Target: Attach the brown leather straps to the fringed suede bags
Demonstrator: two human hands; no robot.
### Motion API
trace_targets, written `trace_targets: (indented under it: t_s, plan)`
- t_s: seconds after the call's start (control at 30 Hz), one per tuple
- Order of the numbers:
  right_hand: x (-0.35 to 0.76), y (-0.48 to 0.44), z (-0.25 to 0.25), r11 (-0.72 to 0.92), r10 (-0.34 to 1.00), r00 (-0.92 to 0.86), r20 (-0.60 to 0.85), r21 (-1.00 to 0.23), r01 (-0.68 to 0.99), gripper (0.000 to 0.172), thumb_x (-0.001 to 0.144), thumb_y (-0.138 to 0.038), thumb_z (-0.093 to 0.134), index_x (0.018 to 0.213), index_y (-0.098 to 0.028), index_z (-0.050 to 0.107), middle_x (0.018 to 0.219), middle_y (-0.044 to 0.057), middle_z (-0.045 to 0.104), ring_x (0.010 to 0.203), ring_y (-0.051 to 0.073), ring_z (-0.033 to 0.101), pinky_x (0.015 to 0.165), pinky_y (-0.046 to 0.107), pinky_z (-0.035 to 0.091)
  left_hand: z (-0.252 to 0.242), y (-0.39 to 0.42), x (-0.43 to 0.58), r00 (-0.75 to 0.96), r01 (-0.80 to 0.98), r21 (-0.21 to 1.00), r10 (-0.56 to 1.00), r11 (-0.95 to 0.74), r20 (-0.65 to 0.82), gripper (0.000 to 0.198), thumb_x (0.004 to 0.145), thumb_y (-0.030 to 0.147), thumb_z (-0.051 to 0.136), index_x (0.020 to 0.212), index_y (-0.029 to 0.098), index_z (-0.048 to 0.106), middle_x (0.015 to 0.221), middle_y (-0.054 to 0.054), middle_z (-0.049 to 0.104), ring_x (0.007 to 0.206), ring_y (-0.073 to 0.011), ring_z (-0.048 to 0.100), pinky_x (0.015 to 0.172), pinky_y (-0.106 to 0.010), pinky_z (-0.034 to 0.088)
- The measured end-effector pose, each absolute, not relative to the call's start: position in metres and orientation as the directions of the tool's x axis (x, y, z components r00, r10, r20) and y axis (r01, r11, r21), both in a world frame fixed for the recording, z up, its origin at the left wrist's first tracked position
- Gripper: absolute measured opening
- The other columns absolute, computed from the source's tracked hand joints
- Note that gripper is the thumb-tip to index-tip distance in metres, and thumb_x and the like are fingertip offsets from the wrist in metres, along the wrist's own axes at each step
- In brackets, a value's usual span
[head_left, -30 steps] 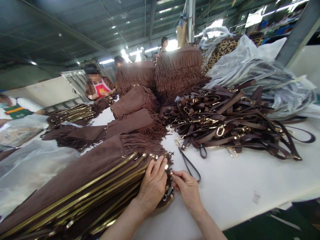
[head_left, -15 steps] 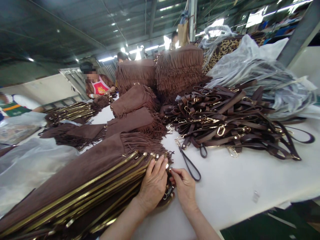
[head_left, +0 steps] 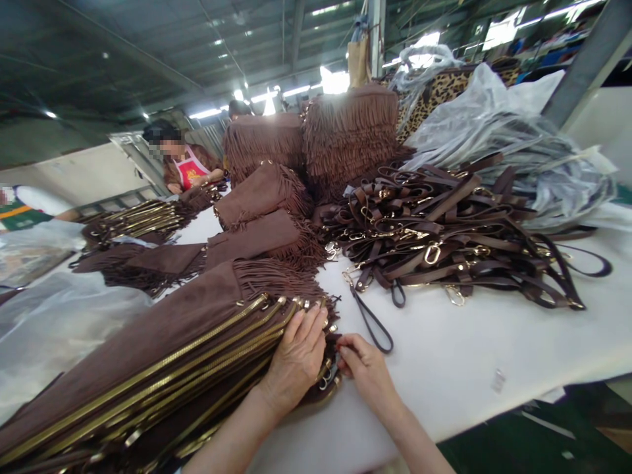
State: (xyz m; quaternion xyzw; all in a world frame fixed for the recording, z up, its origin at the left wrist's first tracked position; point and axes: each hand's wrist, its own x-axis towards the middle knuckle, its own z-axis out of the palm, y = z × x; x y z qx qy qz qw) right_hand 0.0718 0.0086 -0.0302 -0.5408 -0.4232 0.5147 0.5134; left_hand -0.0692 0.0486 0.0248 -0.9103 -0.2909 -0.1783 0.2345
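Note:
Brown suede pieces with gold zippers [head_left: 162, 359] lie stacked in the lower left. My left hand [head_left: 301, 352] rests flat over their right ends, its fingers stretched and side by side. Just right of it, my right hand [head_left: 360, 362] has thumb and forefinger pinched at the edge of the stack; what is between the fingertips is too small to make out. Metal rings [head_left: 326, 374] show between the two hands. Beyond my right hand, a dark wrist loop [head_left: 372, 322] lies on the white table [head_left: 444, 368].
A heap of dark brown straps with gold clasps [head_left: 444, 230] covers the right middle. Fringed brown bags [head_left: 350, 131] are piled at the back, near clear plastic wrapping [head_left: 513, 145]. A person in a red apron [head_left: 190, 168] works at the far left.
The whole view has shifted slightly. My right hand sits a little lower relative to the stack's corner, still pinched. My left hand stays on the stack.

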Motion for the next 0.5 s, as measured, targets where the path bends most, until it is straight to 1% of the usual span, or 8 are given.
trace_targets:
  t_s: [0.17,0.23,0.37,0.5]
  plan:
    - [0.074,0.007,-0.016,-0.079,0.997,-0.02,-0.081,-0.995,0.066,0.018,0.066,-0.016,0.045,0.075,-0.019,0.06,0.069,0.0,0.058,0.062,0.014,0.051,0.059,0.026,0.039,0.028,0.049,-0.07,0.787,0.597,-0.357,0.439,-0.718,0.434,0.035,0.088,0.014,0.03,0.093,0.008,0.063,0.125,-0.013,0.053,0.12,-0.0227,0.042,0.106,-0.039,0.019]
    - [0.073,0.008,-0.012,-0.108,0.992,-0.051,-0.113,-0.99,0.09,0.016,0.062,-0.015,0.05,0.074,-0.018,0.061,0.064,-0.001,0.056,0.059,0.013,0.049,0.057,0.025,0.036,0.029,0.048,-0.07,0.794,0.59,-0.37,0.433,-0.718,0.427,0.035,0.088,0.013,0.03,0.094,0.009,0.063,0.124,-0.012,0.053,0.12,-0.0227,0.042,0.106,-0.04,0.019]
    - [0.072,0.009,-0.012,-0.177,0.979,-0.102,-0.179,-0.984,0.028,0.011,0.058,-0.017,0.056,0.069,-0.018,0.057,0.053,-0.005,0.049,0.051,0.011,0.043,0.05,0.024,0.032,0.029,0.049,-0.072,0.795,0.592,-0.393,0.429,-0.703,0.429,0.032,0.088,0.014,0.033,0.1,0.006,0.062,0.126,-0.014,0.051,0.122,-0.0243,0.041,0.106,-0.04,0.02]
    - [0.076,0.007,-0.013,-0.21,0.968,-0.154,-0.197,-0.975,-0.077,0.01,0.059,-0.022,0.056,0.068,-0.018,0.054,0.056,-0.005,0.05,0.052,0.01,0.044,0.051,0.022,0.035,0.027,0.052,-0.074,0.791,0.6,-0.41,0.432,-0.687,0.433,0.03,0.087,0.017,0.039,0.105,0.005,0.059,0.13,-0.015,0.048,0.124,-0.0257,0.038,0.107,-0.041,0.02]
